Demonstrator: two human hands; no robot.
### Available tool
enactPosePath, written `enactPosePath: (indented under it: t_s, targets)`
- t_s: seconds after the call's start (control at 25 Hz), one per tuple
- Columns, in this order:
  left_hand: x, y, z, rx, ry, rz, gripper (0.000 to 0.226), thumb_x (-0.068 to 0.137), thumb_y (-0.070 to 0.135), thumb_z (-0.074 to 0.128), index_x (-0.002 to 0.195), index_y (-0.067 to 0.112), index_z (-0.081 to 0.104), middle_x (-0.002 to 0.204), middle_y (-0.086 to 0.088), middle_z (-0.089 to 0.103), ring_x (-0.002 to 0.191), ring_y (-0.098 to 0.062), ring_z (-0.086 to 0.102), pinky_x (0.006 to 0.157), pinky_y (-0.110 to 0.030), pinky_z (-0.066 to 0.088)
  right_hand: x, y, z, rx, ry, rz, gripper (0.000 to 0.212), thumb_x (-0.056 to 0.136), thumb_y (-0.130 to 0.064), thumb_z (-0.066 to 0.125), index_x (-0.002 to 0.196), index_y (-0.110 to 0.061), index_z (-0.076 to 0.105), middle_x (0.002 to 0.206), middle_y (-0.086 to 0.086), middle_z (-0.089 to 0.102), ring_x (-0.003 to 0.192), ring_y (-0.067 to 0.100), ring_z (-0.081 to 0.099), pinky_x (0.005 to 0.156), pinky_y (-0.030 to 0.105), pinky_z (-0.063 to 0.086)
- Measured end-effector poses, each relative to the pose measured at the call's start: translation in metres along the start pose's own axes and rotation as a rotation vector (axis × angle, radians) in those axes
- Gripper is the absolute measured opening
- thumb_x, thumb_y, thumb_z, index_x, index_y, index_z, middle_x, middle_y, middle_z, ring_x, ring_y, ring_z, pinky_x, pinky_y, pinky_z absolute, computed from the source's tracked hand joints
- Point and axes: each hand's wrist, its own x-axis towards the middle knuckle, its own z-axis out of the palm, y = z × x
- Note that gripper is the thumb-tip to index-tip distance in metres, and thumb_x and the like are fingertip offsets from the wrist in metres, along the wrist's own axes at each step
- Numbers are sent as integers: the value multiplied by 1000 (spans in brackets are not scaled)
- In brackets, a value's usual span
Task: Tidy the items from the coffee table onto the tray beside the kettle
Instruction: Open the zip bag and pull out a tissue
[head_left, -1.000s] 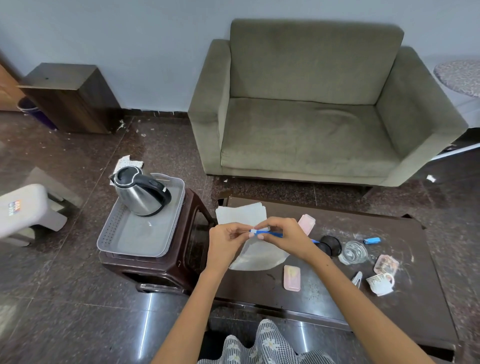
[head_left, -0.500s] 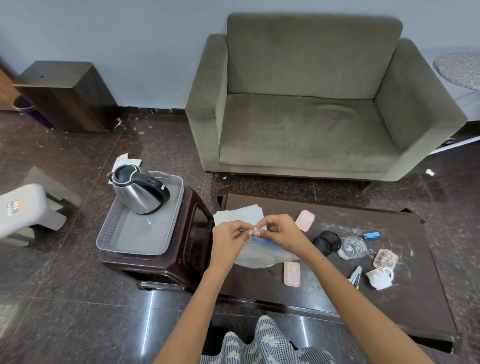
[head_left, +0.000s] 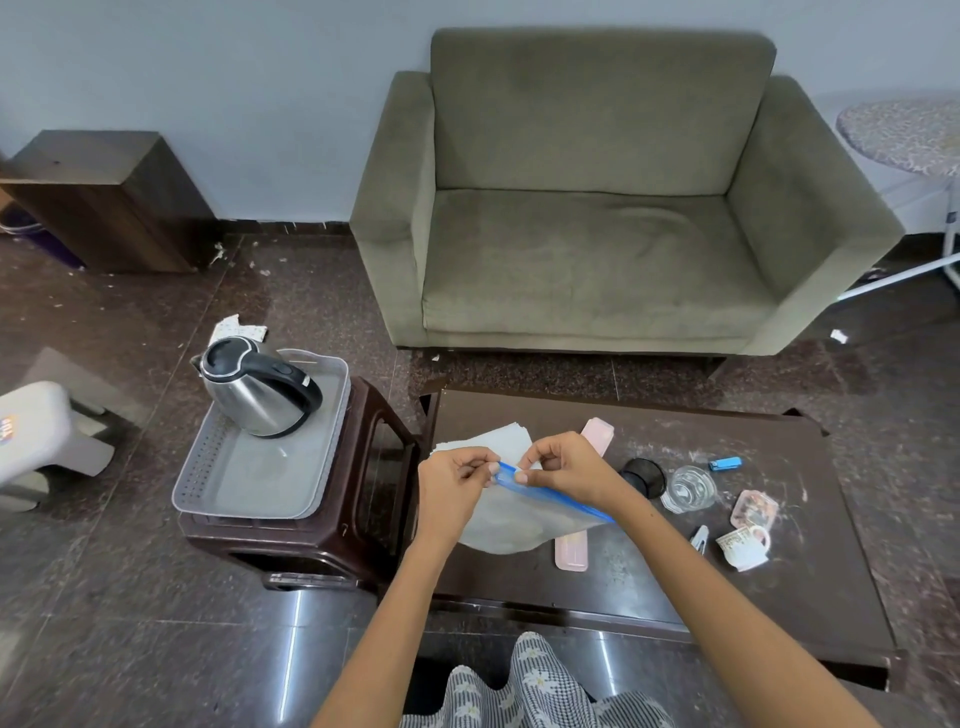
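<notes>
Vs 0.5 s ago: blue zip strip now runs out further to the right under right hand (head_left: 563, 464); left hand (head_left: 453, 475) pinches the zip bag (head_left: 524, 525) at its left end, right hand pinches just beside. Bag is held over counter (head_left: 779, 571). Tray (head_left: 249, 493) w/ kettle (head_left: 257, 387) sits left. No legible writing.

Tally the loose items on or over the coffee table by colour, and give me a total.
Pink: 3 (case at the far edge, case at the near edge, small packet)
Blue: 1 (small blue item)
Black: 1 (round lid)
Clear: 2 (glass dish, blue-zip bag pinched by both hands)
White: 2 (paper, mug)
Silver: 1 (clip)
Total: 10
</notes>
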Motion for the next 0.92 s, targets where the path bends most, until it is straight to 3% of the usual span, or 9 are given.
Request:
enactPosePath:
  t_s: [0.12, 0.2, 0.28, 0.36, 0.52, 0.76, 0.92]
  targets:
    - [3, -8, -4, -181, 85, -145, 9, 80, -4, 68, 86, 0, 73, 67, -3, 71, 56, -5, 65, 60, -14, 52, -7, 19, -20, -136, 13, 27, 14, 73, -21, 78, 66, -26, 67, 70, 12, 67, 60, 13, 48, 61, 29, 38]
    - [7, -17, -11, -348, 162, -250, 9, 79, -5, 68, 87, -2, 71, 61, 1, 71, 54, -5, 63, 59, -15, 53, -14, 35, -40, -219, 38, 63, 15, 74, -19, 77, 66, -24, 65, 58, 5, 60, 48, 3, 41, 54, 21, 33]
    - [8, -24, -13, -429, 187, -318, 11, 79, -5, 68, 90, -4, 70, 65, -4, 71, 56, -8, 64, 60, -16, 55, -23, 48, -56, -255, 74, 105, 17, 74, -17, 77, 65, -24, 64, 46, -8, 50, 37, 3, 37, 47, 18, 28]
    - [5, -26, -6, -463, 186, -373, 14, 80, -5, 67, 93, -6, 69, 75, -11, 70, 60, -11, 66, 59, -16, 56, -25, 55, -63, -259, 108, 114, 18, 75, -15, 76, 64, -23, 64, 38, -12, 53, 36, 1, 42, 45, 16, 32]
    - [12, -29, 8, -511, 242, -463, 18, 80, -6, 67, 98, -8, 67, 81, -15, 67, 70, -19, 65, 56, -13, 54, -16, 63, -61, -234, 164, 119, 14, 78, -14, 73, 69, -18, 63, 40, -15, 59, 39, 2, 53, 44, 12, 43]
    - [24, -45, 18, -493, 287, -558, 18, 80, -9, 66, 98, -9, 66, 78, -14, 65, 71, -22, 63, 53, -13, 54, -2, 75, -55, -298, 162, 127, 12, 79, -16, 73, 74, -14, 62, 49, -11, 58, 37, -4, 53, 48, 8, 41]
    - [41, -67, 16, -468, 329, -640, 15, 80, -9, 66, 95, -9, 67, 78, -14, 65, 71, -23, 64, 51, -13, 54, 21, 80, -48, -337, 157, 175, 14, 78, -18, 74, 72, -16, 62, 52, -9, 60, 40, -6, 54, 56, 14, 41]
